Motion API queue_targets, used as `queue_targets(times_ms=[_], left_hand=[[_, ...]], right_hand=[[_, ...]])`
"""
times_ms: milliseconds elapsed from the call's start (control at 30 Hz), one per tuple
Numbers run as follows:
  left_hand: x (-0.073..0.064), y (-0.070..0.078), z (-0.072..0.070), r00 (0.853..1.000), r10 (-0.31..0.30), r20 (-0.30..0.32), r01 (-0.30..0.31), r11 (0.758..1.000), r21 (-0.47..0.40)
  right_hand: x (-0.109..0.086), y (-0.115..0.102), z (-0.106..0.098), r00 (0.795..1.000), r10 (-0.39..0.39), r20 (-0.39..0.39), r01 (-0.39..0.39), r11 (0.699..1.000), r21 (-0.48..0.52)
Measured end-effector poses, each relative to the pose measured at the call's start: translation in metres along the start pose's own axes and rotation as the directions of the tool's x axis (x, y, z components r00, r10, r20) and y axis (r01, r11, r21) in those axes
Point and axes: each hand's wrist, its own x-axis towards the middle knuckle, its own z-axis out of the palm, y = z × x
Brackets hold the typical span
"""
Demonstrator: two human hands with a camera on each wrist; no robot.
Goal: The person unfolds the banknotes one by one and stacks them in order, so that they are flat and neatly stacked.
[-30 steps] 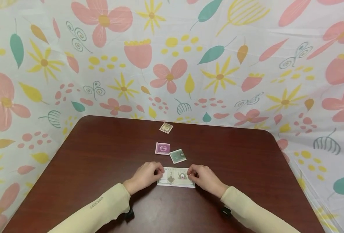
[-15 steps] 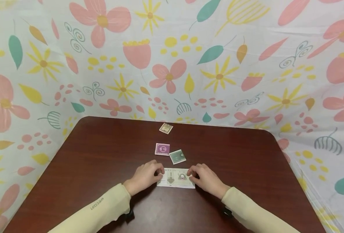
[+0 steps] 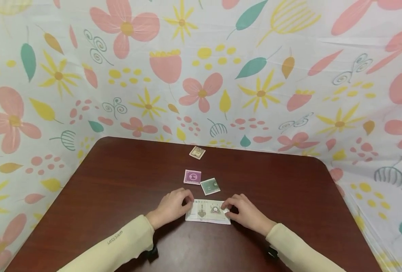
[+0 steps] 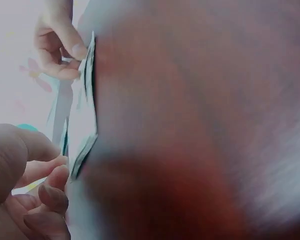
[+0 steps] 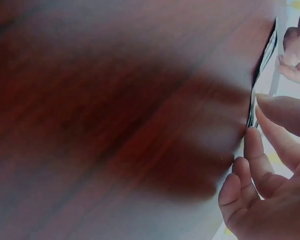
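Note:
A small stack of pale play banknotes [image 3: 207, 216] lies flat on the dark wooden table, its top note printed with a 1 and a grey figure. At its left end my left hand [image 3: 172, 207] pinches the edge between thumb and fingers. My right hand [image 3: 248, 212] grips the opposite end, thumb toward the near corner and index finger over the top. Seen from the left wrist, the notes [image 4: 85, 107] show slightly parted layers along the near side. In the right wrist view the thumb and index finger meet the thin edge of the stack [image 5: 253, 102].
Just beyond the stack lie a folded green note [image 3: 210, 186] marked 2 and a folded purple note [image 3: 192, 177]. Farther back, close to the table's [image 3: 126, 166] far edge, is a folded tan note [image 3: 197, 152]. A flowered cloth [image 3: 194, 60] hangs behind the table.
The head view has shifted slightly, moving everything a little right and down. My right hand's fingers have changed their hold at the right end of the stack; the left hand stays put.

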Motion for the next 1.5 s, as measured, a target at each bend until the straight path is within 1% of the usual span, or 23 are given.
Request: queue_targets(times_ms=[67, 133, 233, 300, 367, 433, 500, 567, 667, 800, 1000, 1133, 1267, 1333, 1400, 1500], left_hand=[[0.009, -0.003, -0.003, 1.0, 0.0, -0.007, 0.0, 1.0, 0.005], [0.021, -0.007, -0.008, 1.0, -0.006, -0.014, 0.006, 1.0, -0.005], [0.043, -0.016, -0.017, 1.0, -0.017, -0.014, 0.016, 0.998, -0.055], [0.058, -0.022, -0.023, 0.999, -0.033, -0.003, 0.032, 0.994, -0.101], [0.071, -0.028, -0.027, 0.998, -0.065, 0.023, 0.067, 0.991, -0.117], [0.081, -0.034, -0.029, 0.993, -0.11, 0.047, 0.114, 0.989, -0.094], [0.088, -0.038, -0.03, 0.985, -0.155, 0.077, 0.159, 0.986, -0.047], [0.092, -0.042, -0.03, 0.978, -0.182, 0.099, 0.183, 0.983, -0.005], [0.096, -0.047, -0.029, 0.972, -0.193, 0.131, 0.191, 0.981, 0.03], [0.097, -0.048, -0.029, 0.967, -0.203, 0.151, 0.198, 0.979, 0.047], [0.094, -0.042, -0.031, 0.961, -0.224, 0.162, 0.216, 0.974, 0.065], [0.09, -0.043, -0.031, 0.957, -0.239, 0.163, 0.228, 0.97, 0.082], [0.087, -0.044, -0.03, 0.955, -0.246, 0.164, 0.226, 0.965, 0.13], [0.086, -0.045, -0.031, 0.955, -0.246, 0.169, 0.223, 0.964, 0.142], [0.084, -0.045, -0.033, 0.953, -0.251, 0.168, 0.229, 0.963, 0.14], [0.082, -0.047, -0.035, 0.95, -0.27, 0.153, 0.254, 0.96, 0.118]], right_hand=[[-0.001, 0.0, -0.001, 1.0, 0.008, 0.01, -0.008, 1.0, -0.004], [-0.002, 0.0, -0.002, 1.0, 0.018, 0.02, -0.018, 1.0, -0.007], [-0.001, 0.001, -0.002, 0.999, 0.028, 0.028, -0.028, 1.0, -0.007], [-0.001, 0.002, -0.001, 0.999, 0.026, 0.026, -0.026, 1.0, -0.005], [0.0, 0.002, 0.0, 1.0, 0.02, 0.02, -0.02, 1.0, -0.006], [0.001, 0.003, 0.001, 1.0, 0.008, 0.014, -0.008, 1.0, -0.01], [0.001, 0.003, 0.001, 1.0, -0.003, 0.01, 0.003, 1.0, -0.018], [0.002, 0.003, 0.001, 1.0, -0.012, 0.009, 0.012, 1.0, -0.022], [0.002, 0.002, 0.001, 1.0, -0.015, 0.012, 0.015, 1.0, -0.026], [0.003, 0.003, 0.001, 1.0, -0.013, 0.013, 0.013, 1.0, -0.025], [0.001, 0.003, 0.0, 1.0, -0.009, 0.017, 0.009, 1.0, -0.021], [0.0, 0.003, 0.001, 1.0, -0.009, 0.018, 0.009, 1.0, -0.02], [0.0, 0.003, 0.001, 1.0, -0.012, 0.02, 0.013, 1.0, -0.018], [0.0, 0.003, 0.002, 1.0, -0.013, 0.021, 0.013, 1.0, -0.019], [0.001, 0.003, 0.002, 1.0, -0.011, 0.018, 0.011, 1.0, -0.026], [0.001, 0.003, 0.001, 1.0, -0.016, 0.013, 0.016, 0.999, -0.031]])
